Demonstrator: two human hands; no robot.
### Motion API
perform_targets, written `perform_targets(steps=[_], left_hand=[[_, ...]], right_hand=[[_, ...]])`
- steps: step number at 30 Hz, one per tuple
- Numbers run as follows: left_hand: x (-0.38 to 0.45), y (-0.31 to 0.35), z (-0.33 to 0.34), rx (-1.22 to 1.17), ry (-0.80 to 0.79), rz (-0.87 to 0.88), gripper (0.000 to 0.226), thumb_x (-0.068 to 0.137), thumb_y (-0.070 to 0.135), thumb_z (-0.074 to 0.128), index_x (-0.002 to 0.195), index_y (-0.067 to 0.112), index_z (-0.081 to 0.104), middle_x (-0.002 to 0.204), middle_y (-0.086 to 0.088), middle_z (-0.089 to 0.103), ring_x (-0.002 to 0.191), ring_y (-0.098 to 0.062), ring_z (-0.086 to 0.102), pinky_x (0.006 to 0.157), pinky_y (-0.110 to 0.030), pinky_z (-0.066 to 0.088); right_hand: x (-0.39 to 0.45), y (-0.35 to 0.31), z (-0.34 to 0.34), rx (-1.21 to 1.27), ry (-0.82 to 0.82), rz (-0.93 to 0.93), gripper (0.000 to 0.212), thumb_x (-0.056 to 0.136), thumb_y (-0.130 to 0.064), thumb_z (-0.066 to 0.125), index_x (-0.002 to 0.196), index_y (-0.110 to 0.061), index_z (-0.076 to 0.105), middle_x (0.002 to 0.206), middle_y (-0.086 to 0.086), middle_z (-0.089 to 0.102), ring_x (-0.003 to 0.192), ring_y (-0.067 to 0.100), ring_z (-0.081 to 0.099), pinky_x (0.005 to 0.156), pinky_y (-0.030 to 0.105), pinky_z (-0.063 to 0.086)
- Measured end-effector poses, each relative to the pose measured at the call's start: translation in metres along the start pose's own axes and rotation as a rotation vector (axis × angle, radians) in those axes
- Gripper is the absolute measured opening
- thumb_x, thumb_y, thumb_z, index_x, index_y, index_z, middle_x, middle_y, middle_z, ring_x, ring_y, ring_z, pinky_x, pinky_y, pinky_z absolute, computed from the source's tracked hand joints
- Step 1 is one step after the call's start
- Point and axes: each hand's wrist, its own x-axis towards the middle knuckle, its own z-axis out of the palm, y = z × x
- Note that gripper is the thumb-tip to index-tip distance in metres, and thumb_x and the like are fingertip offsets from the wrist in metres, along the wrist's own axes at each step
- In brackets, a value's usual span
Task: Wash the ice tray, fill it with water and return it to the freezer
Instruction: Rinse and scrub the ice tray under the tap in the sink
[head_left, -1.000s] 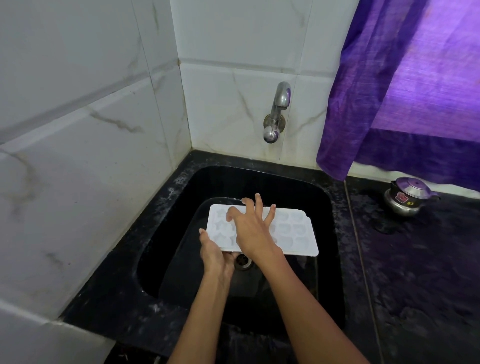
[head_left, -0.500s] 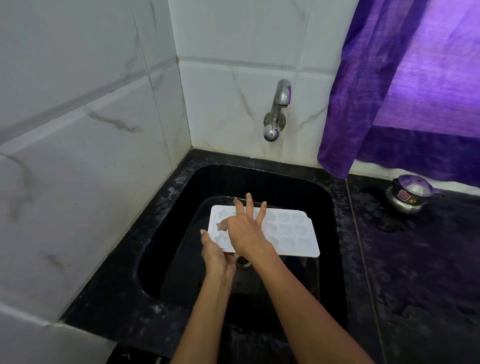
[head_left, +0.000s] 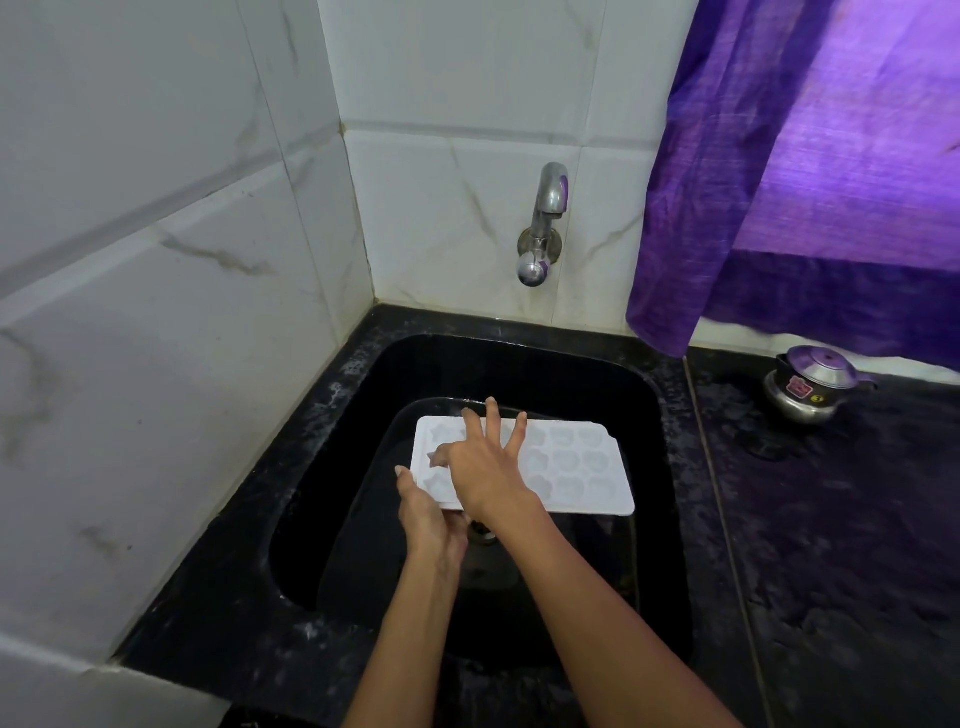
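Over the black sink (head_left: 332, 467), my left hand (head_left: 431, 514) grips the near left edge of the white ice tray (head_left: 582, 467), holding it level above the drain (head_left: 483, 532). My right hand (head_left: 483, 462) lies on the moulded cells, fingers (head_left: 492, 415) spread, grasping nothing. The steel tap (head_left: 545, 218) juts from the tiled wall behind.

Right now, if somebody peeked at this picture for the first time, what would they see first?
Probably the white ice tray held over the black sink, because it glows against the dark. The left hand grips its near-left corner while the right hand presses on top with spread fingers. Next, the bright purple curtain at upper right, and the metal tap on the tiled wall, with no water visibly running.
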Motion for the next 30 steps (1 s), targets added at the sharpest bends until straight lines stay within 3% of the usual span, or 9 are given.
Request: perform_targets(steps=[4,7,9,14,19,26,30], left_hand=[[0.000,0.003,0.001,-0.012,-0.017,-0.002,0.058,0.099,0.054,0.030,0.122,0.007,0.057,0.112,-0.018,0.067,0.091,-0.030,0.068,0.064,-0.039,0.055],[0.003,0.008,0.002,-0.035,-0.027,0.004,0.058,0.099,0.054,0.026,0.118,0.010,0.058,0.110,-0.018,0.067,0.091,-0.032,0.066,0.066,-0.043,0.055],[0.006,0.013,0.001,-0.043,-0.023,0.023,0.057,0.100,0.054,0.021,0.116,0.012,0.058,0.105,-0.015,0.068,0.092,-0.033,0.065,0.067,-0.045,0.054],[0.013,0.024,-0.006,-0.092,-0.031,0.051,0.056,0.100,0.054,0.019,0.121,0.017,0.055,0.100,-0.010,0.066,0.090,-0.030,0.063,0.072,-0.051,0.052],[0.018,0.034,-0.010,-0.141,-0.030,0.076,0.056,0.100,0.054,0.019,0.125,0.017,0.053,0.098,-0.009,0.065,0.089,-0.029,0.062,0.075,-0.052,0.050],[0.023,0.036,-0.010,-0.148,-0.020,0.080,0.060,0.100,0.054,0.021,0.133,0.014,0.051,0.103,-0.011,0.065,0.094,-0.031,0.063,0.083,-0.054,0.049],[0.020,0.036,-0.007,-0.153,-0.025,0.089,0.057,0.100,0.053,0.021,0.128,0.014,0.053,0.101,-0.011,0.066,0.091,-0.030,0.063,0.076,-0.053,0.052]], right_hand=[[-0.004,0.004,-0.005,0.086,0.034,0.002,0.054,0.088,-0.003,0.060,0.132,-0.033,0.052,0.159,0.013,0.002,0.144,0.036,-0.017,0.109,0.062,-0.014],[-0.009,0.015,-0.018,0.208,0.106,0.038,0.073,0.080,0.015,0.053,0.132,-0.036,0.049,0.159,0.009,0.003,0.145,0.032,-0.018,0.111,0.060,-0.014],[-0.015,0.027,-0.029,0.260,0.149,0.087,0.075,0.076,0.019,0.048,0.128,-0.035,0.052,0.159,0.008,0.004,0.145,0.030,-0.019,0.111,0.059,-0.016],[-0.032,0.067,-0.045,0.235,0.216,0.258,0.069,0.076,0.017,0.049,0.122,-0.033,0.059,0.158,0.008,0.010,0.145,0.031,-0.017,0.111,0.060,-0.013],[-0.041,0.095,-0.043,0.196,0.189,0.424,0.049,0.083,0.009,0.056,0.112,-0.029,0.066,0.156,0.008,0.019,0.146,0.032,-0.012,0.111,0.062,-0.010],[-0.040,0.098,-0.033,0.154,0.127,0.433,0.047,0.081,0.009,0.061,0.110,-0.027,0.068,0.155,0.010,0.018,0.145,0.034,-0.012,0.110,0.064,-0.011],[-0.039,0.093,-0.028,0.135,0.071,0.422,0.046,0.082,0.004,0.061,0.116,-0.026,0.066,0.157,0.010,0.013,0.145,0.035,-0.015,0.110,0.063,-0.013]])
